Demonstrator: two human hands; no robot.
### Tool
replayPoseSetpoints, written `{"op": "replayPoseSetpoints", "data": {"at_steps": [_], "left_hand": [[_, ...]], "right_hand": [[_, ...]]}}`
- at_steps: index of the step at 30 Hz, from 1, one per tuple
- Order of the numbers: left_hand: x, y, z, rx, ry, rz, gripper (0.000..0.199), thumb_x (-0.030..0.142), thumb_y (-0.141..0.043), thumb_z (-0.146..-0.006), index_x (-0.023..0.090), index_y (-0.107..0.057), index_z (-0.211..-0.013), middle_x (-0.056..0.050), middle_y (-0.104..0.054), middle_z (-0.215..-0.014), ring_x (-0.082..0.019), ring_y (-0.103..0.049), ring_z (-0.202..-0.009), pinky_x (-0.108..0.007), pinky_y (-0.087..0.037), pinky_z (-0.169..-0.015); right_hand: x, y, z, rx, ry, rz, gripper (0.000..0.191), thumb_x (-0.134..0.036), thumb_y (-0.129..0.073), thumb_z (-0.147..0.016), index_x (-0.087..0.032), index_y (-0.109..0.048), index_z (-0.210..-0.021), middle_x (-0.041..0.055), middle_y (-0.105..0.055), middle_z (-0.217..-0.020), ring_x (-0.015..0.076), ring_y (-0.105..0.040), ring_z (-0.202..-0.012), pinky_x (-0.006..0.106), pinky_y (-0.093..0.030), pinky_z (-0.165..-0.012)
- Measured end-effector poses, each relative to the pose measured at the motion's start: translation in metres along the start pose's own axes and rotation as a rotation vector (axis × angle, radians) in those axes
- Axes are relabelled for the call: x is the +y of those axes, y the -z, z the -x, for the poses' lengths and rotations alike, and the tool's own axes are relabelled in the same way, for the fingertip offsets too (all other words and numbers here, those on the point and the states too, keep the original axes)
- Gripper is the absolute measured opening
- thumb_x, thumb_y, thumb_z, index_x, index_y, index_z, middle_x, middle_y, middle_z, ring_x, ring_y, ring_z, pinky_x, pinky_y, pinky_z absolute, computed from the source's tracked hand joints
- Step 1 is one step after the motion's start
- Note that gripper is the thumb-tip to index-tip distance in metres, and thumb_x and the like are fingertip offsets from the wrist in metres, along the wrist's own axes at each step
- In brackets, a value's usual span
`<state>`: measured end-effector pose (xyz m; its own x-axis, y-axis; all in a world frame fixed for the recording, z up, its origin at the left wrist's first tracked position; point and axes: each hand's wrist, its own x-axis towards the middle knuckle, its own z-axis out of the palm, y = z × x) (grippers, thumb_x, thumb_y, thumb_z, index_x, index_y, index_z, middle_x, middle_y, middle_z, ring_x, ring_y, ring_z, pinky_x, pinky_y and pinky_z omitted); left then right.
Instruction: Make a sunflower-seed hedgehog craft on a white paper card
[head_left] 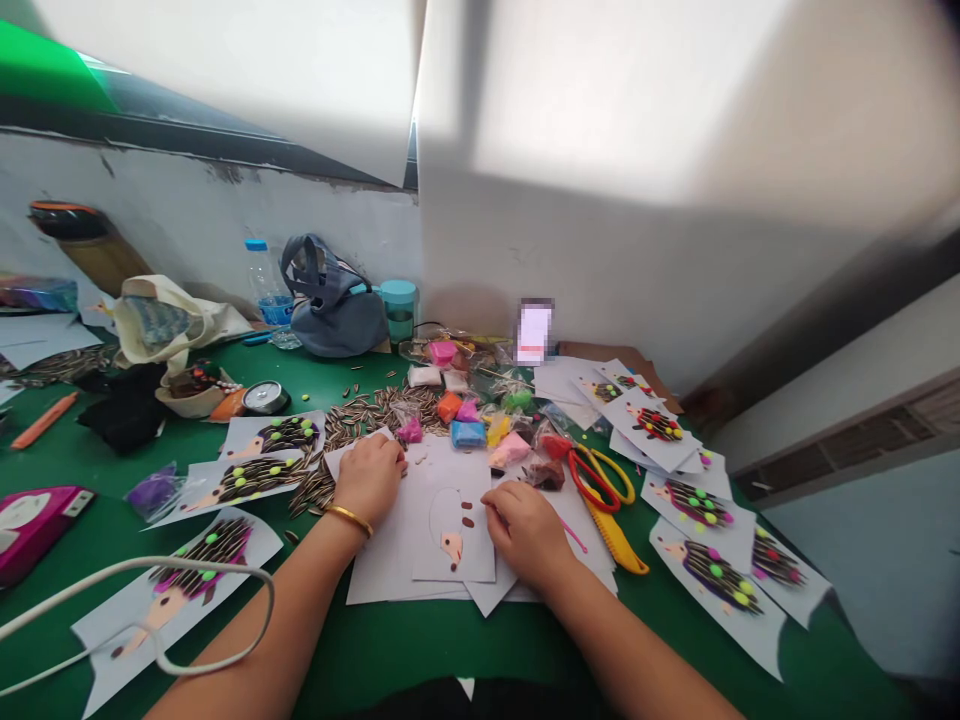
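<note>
The white paper sheet with an outlined hedgehog (446, 508) lay between the curled left hand (370, 474) and the right hand (519, 518), its fingertips close together — whether either gripped anything could not be told. It bore two brown oval pieces (468, 521). Leftward lay three seed-covered hedgehog pictures (259, 478), one partly hidden by a white looped cable (187, 559), itself cut off at left.
</note>
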<state>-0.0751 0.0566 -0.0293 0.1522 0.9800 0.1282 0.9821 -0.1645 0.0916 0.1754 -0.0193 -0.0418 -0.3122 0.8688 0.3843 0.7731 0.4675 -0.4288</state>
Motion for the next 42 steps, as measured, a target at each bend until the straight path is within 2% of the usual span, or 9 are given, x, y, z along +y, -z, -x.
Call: {"op": "replayPoseSetpoints", "data": {"at_steps": [5,9,14,17,21,24,28,34,42], "left_hand": [[0.005,0.009,0.002,0.122,0.001,0.048,0.013,0.026,-0.054,-0.090,0.018,-0.064,-0.088,-0.009,-0.066,-0.093,-0.028,-0.060,-0.093,-0.038,-0.042,-0.081],[0.017,0.016,0.011,0.226,-0.160,0.264,0.019,0.027,-0.048,-0.095,0.018,-0.062,-0.086,-0.007,-0.068,-0.083,-0.024,-0.061,-0.081,-0.036,-0.044,-0.076],[0.051,0.012,0.036,0.019,-0.317,0.648,0.018,0.025,-0.051,-0.093,0.021,-0.063,-0.107,-0.005,-0.071,-0.095,-0.020,-0.066,-0.088,-0.033,-0.049,-0.082],[0.067,0.012,0.048,-0.194,-0.315,0.849,0.035,0.018,-0.047,-0.093,0.024,-0.052,-0.127,0.000,-0.071,-0.090,-0.015,-0.067,-0.069,-0.031,-0.051,-0.080],[0.068,0.014,0.052,-0.344,-0.294,0.999,0.040,0.020,-0.044,-0.095,0.025,-0.045,-0.134,0.003,-0.070,-0.086,-0.011,-0.065,-0.054,-0.028,-0.053,-0.077],[0.059,0.014,0.047,-0.320,-0.287,0.933,0.034,0.023,-0.043,-0.096,0.025,-0.050,-0.130,0.002,-0.070,-0.089,-0.012,-0.067,-0.061,-0.029,-0.052,-0.077],[0.042,0.006,0.039,-0.076,-0.339,0.623,0.022,0.018,-0.049,-0.093,0.021,-0.065,-0.107,-0.005,-0.071,-0.100,-0.021,-0.064,-0.097,-0.034,-0.047,-0.087],[0.033,-0.007,0.035,-0.052,-0.449,0.452,0.017,0.016,-0.055,-0.090,0.021,-0.070,-0.096,-0.005,-0.069,-0.094,-0.021,-0.061,-0.091,-0.034,-0.045,-0.083],[0.035,-0.010,0.036,-0.060,-0.453,0.391,0.016,0.018,-0.056,-0.091,0.022,-0.071,-0.093,-0.005,-0.067,-0.093,-0.021,-0.060,-0.091,-0.034,-0.042,-0.082]], "right_hand": [[0.002,0.002,0.001,0.077,0.014,-0.055,0.022,-0.013,-0.052,-0.088,-0.019,-0.066,-0.104,0.0080,-0.067,-0.096,0.0229,-0.060,-0.092,0.036,-0.049,-0.082],[0.001,0.004,0.003,0.108,0.045,-0.101,0.027,-0.013,-0.051,-0.090,-0.020,-0.064,-0.113,0.0086,-0.068,-0.101,0.0231,-0.060,-0.096,0.037,-0.049,-0.085],[-0.007,0.005,0.004,0.046,0.093,-0.176,0.024,-0.018,-0.055,-0.093,-0.021,-0.062,-0.116,0.0084,-0.069,-0.099,0.0225,-0.061,-0.093,0.036,-0.050,-0.081],[-0.010,0.004,0.004,0.021,0.117,-0.209,0.018,-0.022,-0.055,-0.095,-0.022,-0.065,-0.110,0.0077,-0.069,-0.096,0.0211,-0.062,-0.089,0.035,-0.049,-0.079],[-0.008,0.003,0.004,0.013,0.134,-0.234,0.014,-0.024,-0.055,-0.096,-0.021,-0.068,-0.102,0.0064,-0.070,-0.091,0.0196,-0.062,-0.086,0.033,-0.048,-0.079],[-0.006,0.004,0.004,0.006,0.098,-0.213,0.014,-0.022,-0.055,-0.095,-0.021,-0.069,-0.096,0.0056,-0.068,-0.088,0.0189,-0.061,-0.084,0.031,-0.047,-0.077],[-0.004,0.001,0.007,-0.037,-0.010,-0.149,0.015,-0.014,-0.057,-0.090,-0.021,-0.070,-0.092,0.0043,-0.066,-0.085,0.0181,-0.060,-0.083,0.028,-0.046,-0.075],[-0.005,-0.006,0.010,-0.106,-0.042,-0.082,0.014,-0.010,-0.059,-0.085,-0.021,-0.067,-0.086,0.0022,-0.067,-0.082,0.0172,-0.061,-0.080,0.027,-0.045,-0.073],[-0.007,-0.008,0.009,-0.130,-0.032,-0.033,0.013,-0.010,-0.058,-0.083,-0.021,-0.065,-0.083,0.0014,-0.066,-0.079,0.0168,-0.060,-0.078,0.027,-0.043,-0.070]]}}
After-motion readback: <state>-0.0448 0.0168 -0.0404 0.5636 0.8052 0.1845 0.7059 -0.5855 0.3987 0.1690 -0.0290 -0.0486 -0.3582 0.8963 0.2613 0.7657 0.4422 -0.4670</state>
